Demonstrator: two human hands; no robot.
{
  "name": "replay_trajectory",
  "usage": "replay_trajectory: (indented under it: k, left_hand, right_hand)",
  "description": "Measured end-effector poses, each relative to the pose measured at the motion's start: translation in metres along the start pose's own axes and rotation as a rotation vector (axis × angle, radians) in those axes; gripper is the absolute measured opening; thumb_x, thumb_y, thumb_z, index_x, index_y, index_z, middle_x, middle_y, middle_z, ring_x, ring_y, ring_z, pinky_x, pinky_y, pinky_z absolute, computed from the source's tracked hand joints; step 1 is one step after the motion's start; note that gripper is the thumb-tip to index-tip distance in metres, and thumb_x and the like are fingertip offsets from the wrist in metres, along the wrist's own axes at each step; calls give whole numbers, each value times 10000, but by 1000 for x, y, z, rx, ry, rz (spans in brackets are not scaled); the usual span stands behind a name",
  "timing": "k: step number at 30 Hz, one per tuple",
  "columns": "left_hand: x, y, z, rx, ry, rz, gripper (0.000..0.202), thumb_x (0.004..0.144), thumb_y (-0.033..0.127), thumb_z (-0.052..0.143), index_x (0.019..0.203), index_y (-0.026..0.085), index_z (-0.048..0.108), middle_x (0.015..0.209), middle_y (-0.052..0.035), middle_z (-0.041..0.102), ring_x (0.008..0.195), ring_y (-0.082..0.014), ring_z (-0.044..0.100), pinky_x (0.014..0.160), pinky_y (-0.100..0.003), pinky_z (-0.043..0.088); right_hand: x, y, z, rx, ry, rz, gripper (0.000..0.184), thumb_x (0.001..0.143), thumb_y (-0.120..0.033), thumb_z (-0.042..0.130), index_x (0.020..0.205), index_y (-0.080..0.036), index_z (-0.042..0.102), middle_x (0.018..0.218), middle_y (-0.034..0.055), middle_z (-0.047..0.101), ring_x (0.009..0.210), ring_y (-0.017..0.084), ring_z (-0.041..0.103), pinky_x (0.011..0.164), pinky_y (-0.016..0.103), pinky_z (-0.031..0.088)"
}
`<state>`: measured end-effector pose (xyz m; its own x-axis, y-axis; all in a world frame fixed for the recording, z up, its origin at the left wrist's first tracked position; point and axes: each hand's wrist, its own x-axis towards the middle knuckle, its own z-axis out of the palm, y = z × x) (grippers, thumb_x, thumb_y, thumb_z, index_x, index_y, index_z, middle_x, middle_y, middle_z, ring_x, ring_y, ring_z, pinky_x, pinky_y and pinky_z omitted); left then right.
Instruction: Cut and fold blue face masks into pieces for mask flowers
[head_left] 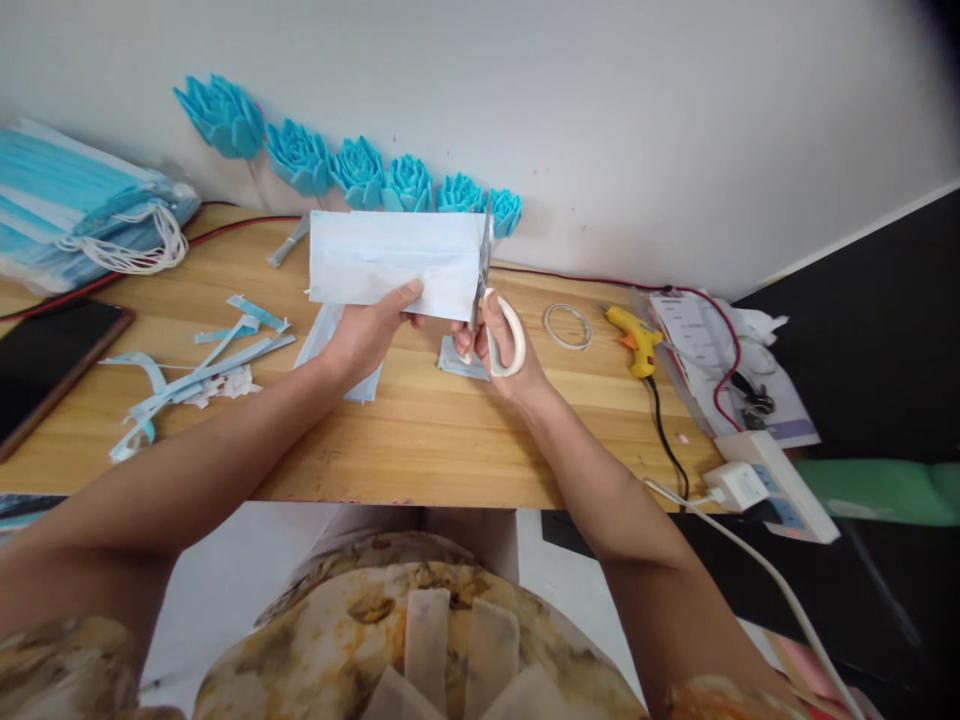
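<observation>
A pale blue face mask [390, 255], a flat rectangle, is held up over the table by my left hand [379, 325], thumb on top and fingers behind. My right hand [506, 350] grips a pair of scissors [484, 262] with white handles. The blades run along the right edge of the mask, close to its end. Beneath my right hand lies a small stack of light blue pieces [461, 358]. Another pale blue sheet [365, 386] rests on the table, partly covered by my left hand and wrist.
Blue fabric flowers [300, 158] stand in a row along the wall. A bag of masks [82, 200], a phone [56, 360] and cut strips [202, 385] are at left. To the right are a tape roll [568, 327], a yellow glue gun [637, 340] and a power strip [784, 490] with cables.
</observation>
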<state>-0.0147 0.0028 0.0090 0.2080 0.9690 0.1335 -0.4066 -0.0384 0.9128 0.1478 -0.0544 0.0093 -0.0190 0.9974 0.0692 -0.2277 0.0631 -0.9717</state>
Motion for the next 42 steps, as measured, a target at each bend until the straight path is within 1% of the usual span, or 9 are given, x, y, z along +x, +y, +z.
replay_trajectory:
  k: [5,12,16,20,24,30,36,40,42]
  left_hand:
    - [-1,0,1,17,-5,-18,247,734,324,835,820,221,628,797,-25,637,680,-172,566,554,-303,471]
    - [0,-2,1,-8,-11,-11,282,700,315,847,822,213,613,828,-40,644,701,-171,553,538,-282,461]
    - [-1,-2,1,8,-4,-30,270,722,311,842,832,219,614,823,-34,648,685,-168,559,539,-290,459]
    - [-1,-1,0,0,-20,-31,226,762,288,821,837,217,620,802,-11,641,660,-155,569,547,-304,464]
    - [0,-2,0,-14,-28,-9,212,757,265,814,824,207,622,806,-14,646,644,-145,557,535,-300,477]
    - [2,-6,-2,-36,-44,16,277,715,304,846,857,213,627,783,-11,631,644,-150,556,519,-279,460]
    - [3,-7,-4,-12,-56,13,281,738,349,854,839,218,627,764,-16,636,641,-165,582,539,-297,463]
    - [3,-7,-6,-66,-82,17,324,754,399,868,919,220,654,847,-22,669,674,-162,603,555,-301,485]
    - [3,-6,-7,-85,-78,21,352,762,425,868,964,223,662,934,-36,696,758,-182,642,573,-304,504]
  right_hand:
    - [-1,-2,1,-4,15,-21,547,817,-765,665,883,-239,527,696,-33,545,558,97,503,488,284,401]
    - [-2,0,2,1,24,-44,529,839,-752,653,819,-243,508,630,-46,484,506,91,440,442,283,345]
    - [-2,0,3,22,31,-63,519,843,-733,669,806,-237,519,610,-51,479,473,78,414,418,274,320]
    - [-4,-4,6,-3,71,-43,533,822,-741,686,792,-234,522,603,-47,491,458,76,410,398,273,319]
    - [-5,-5,7,-25,101,-50,558,823,-760,666,771,-222,529,586,-47,486,433,62,393,375,263,304]
    - [-6,-6,9,-40,120,-37,575,812,-769,666,761,-214,529,574,-52,502,411,49,398,357,234,300]
    - [-5,-7,11,-67,148,-26,591,777,-779,690,753,-217,509,587,-58,531,417,41,404,363,217,303]
    - [-5,-6,12,-55,145,-28,582,759,-761,722,770,-219,509,614,-63,556,424,35,408,365,208,294]
    - [-5,-6,12,-57,140,-39,570,768,-746,726,771,-219,509,610,-67,549,425,34,408,370,208,292]
